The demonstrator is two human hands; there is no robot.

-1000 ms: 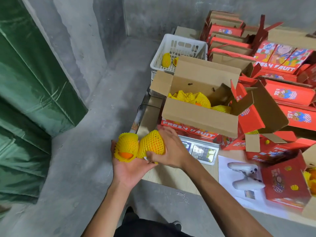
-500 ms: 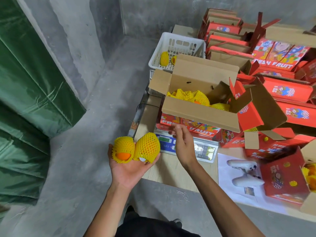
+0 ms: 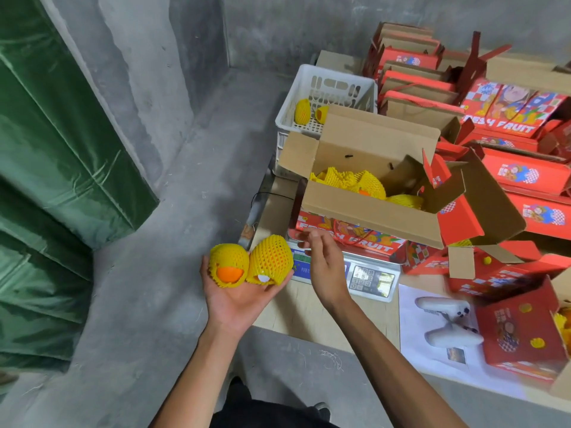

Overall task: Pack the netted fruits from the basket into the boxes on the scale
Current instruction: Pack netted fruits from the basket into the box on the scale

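Resting side by side in the upturned palm of the left hand (image 3: pixel 238 299) are two netted fruits — the left netted fruit (image 3: pixel 229 265) shows bare orange skin through the open end of its yellow foam mesh, while the right netted fruit (image 3: pixel 271 259) is almost wholly covered, with a small white patch at its lower end. The two touch each other, and the left hand's fingers curl up lightly around them from below. The right hand (image 3: pixel 324 267) hovers just beside them above the front of the scale (image 3: pixel 367 278), holding nothing, its fingers loosely bent and relaxed. On the scale lies a red box (image 3: pixel 349 234) printed FRESH FRUIT, and on top of that sits an open cardboard box (image 3: pixel 370 177) with its flaps spread; inside it lie several more fruits in yellow netting (image 3: pixel 355 182), bunched toward the left and middle. Behind the open box stands a white plastic basket (image 3: pixel 312 88) with slotted walls, and two netted fruits in the basket (image 3: pixel 302 111) rest on its floor near the front. To the right, stacks of red fruit boxes (image 3: pixel 519 180) cover the table (image 3: pixel 299 307) — some flat, some folded open. A white game controller (image 3: pixel 448 322) lies on a sheet of paper (image 3: pixel 411 350) near the table's front edge.
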